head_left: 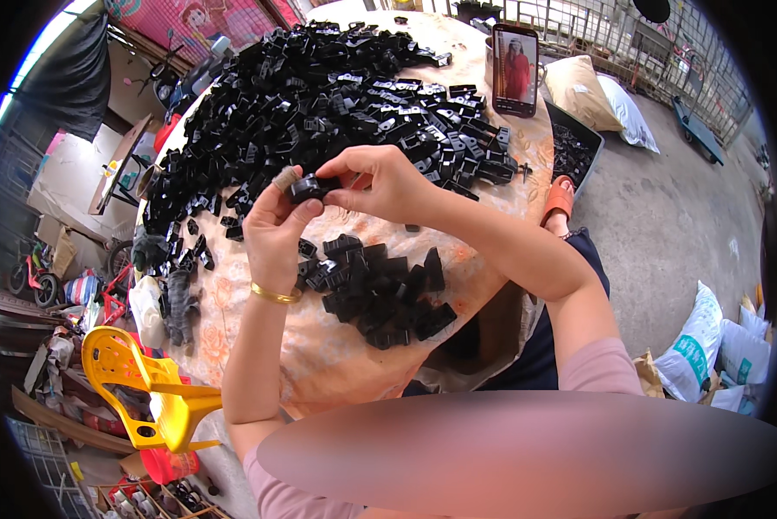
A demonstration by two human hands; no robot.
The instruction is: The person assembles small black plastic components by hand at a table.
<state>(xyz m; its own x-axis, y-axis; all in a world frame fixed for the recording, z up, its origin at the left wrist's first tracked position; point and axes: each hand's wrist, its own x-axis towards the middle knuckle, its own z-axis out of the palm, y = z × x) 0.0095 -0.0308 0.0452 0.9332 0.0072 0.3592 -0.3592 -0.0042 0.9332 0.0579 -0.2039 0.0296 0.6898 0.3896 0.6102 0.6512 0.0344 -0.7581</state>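
Both hands meet above the flowered tablecloth [259, 346], closed on a small black plastic part [304, 189]. My left hand [274, 233], with a gold bangle at the wrist and a tan wrap on one finger, grips its left side between thumb and fingers. From the right, my right hand [384, 183] pinches the other end with thumb and forefinger. Whether that end is a separate piece I cannot tell. A large heap of black plastic parts [319, 95] spreads over the far side of the table. Closer to me lies a smaller heap of similar parts [380, 290].
A phone [514, 69] stands upright at the table's far right. Beside the table is a dark bin [585, 143] holding black pieces. A yellow plastic chair [168, 406] stands at the near left. Sacks [695, 342] lie on the floor at right.
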